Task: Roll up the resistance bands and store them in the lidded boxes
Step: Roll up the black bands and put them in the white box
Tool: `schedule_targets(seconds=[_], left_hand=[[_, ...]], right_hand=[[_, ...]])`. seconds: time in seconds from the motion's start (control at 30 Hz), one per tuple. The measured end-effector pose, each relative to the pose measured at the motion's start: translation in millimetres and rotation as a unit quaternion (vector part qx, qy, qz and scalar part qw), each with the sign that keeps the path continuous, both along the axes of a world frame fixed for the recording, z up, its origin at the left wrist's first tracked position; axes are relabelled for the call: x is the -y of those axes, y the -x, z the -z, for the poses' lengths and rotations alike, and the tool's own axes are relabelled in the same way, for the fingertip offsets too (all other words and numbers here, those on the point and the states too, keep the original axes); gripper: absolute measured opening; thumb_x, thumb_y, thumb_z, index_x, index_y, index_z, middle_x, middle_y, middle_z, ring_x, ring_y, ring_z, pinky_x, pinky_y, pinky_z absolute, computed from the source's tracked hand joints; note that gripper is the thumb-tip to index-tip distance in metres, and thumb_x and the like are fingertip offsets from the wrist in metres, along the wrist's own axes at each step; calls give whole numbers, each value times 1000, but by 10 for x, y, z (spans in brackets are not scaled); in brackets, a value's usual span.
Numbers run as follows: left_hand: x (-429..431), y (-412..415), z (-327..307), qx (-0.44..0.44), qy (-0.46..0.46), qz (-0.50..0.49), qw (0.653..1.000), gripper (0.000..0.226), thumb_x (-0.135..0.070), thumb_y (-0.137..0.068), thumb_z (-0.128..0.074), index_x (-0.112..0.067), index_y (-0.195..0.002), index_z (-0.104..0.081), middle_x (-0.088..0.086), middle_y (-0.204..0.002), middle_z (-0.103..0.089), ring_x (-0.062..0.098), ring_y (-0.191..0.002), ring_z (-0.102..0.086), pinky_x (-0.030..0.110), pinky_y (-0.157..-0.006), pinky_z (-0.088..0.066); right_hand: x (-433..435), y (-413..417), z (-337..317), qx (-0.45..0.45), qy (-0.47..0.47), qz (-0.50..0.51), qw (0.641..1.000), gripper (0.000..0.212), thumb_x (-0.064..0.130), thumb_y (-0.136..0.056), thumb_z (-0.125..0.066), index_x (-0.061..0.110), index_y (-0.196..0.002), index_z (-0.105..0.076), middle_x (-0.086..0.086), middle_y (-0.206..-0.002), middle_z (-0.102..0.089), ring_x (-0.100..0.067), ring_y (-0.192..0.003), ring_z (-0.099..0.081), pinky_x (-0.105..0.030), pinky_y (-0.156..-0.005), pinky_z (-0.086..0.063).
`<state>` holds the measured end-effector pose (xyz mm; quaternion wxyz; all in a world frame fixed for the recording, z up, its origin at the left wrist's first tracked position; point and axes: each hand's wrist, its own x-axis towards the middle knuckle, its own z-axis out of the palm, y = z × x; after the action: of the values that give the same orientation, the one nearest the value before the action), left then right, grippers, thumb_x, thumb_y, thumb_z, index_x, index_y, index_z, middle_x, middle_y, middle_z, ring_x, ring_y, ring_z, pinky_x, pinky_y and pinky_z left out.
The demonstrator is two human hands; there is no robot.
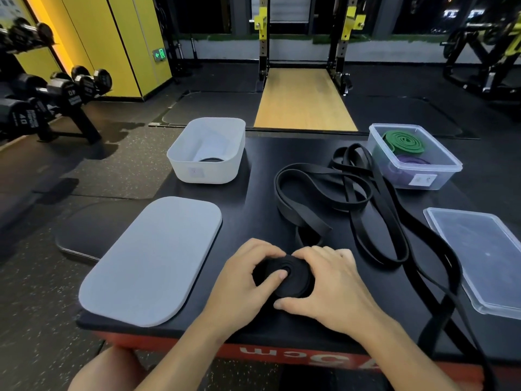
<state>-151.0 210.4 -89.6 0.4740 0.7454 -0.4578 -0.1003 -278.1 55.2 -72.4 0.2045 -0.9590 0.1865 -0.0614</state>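
two hands [296, 280] half-hiding black coil [287, 273]

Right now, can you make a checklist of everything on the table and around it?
Surface: black padded platform, red edge at the front.
Job's things: black roll under both hands; loose black bands tangled; white box open with a black roll inside, grey lid beside it; clear box holding green and purple rolls, clear lid off.
Clutter: nothing seen.
Hands: left hand and right hand pressing the roll.
Cables: nothing seen.
Surroundings: dumbbell rack, squat rack.
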Motion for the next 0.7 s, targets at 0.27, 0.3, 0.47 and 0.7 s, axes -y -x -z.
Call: schedule_targets(seconds=[0.27, 0.3, 0.47, 0.7], left_hand=[[46, -15, 88, 23, -28, -53, 998, 11, -41, -88, -79, -40, -98, -74, -30, -112, -67, -6, -118, -59, 48, -128, -15], [44, -16, 85, 18, -27, -50, 998, 11, -40, -88, -80, -41, -98, -75, -31, -113, -68, -7, -118, -59, 47, -129, -14], [28, -36, 65, 8, -34, -42, 999, 11, -40, -90, -78, -40, -101, -78, -35, -117, -67, -12, -121, -57, 42, -131, -7], [36, -50, 46, -30, -18, -24, 999, 7, -32, -90, -80, -38, -91, -78, -34, -116, -70, -9, -116, -62, 41, -130, -14]], right_hand=[[-82, -4, 99, 18, 105, 50, 993, 92, 108, -56, -37, 37, -109, -61, 18, -96, -46, -10, -96, -45, -34, -107, -27], [-68, 13, 97, 16, 94, 49, 994, 94, 109, -56, -36, 39, -114, -61, 17, -98, -43, -10, -98, -43, -33, -108, -26], [66, 167, 21, -25, 54, -1, 998, 96, 99, -66, -41, 52, -149, -40, 22, -113, -33, -3, -116, -33, -29, -116, -14], [152, 97, -11, -23, -5, -41, 999, 93, 83, -71, -58, 48, -153, -35, 29, -114, -32, 0, -119, -26, -31, -120, -15]])
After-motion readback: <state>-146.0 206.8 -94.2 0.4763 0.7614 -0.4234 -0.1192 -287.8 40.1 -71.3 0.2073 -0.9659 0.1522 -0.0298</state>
